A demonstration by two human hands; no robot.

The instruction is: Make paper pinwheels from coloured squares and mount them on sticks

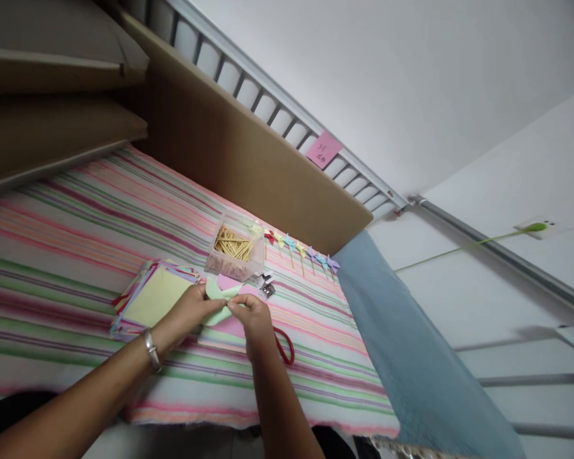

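A light green paper (213,290) is between the two hands, above a pink paper (233,327) on the striped cloth (325,376). The left hand (194,309) and right hand (256,315) both pinch it, fingertips close together. Just left lies a stack of coloured paper (157,296); beyond stands a clear box (226,266) of thin sticks (233,243). A red loop (292,350) lies beside the right wrist, and small paper flowers (300,251) on sticks line up farther back.
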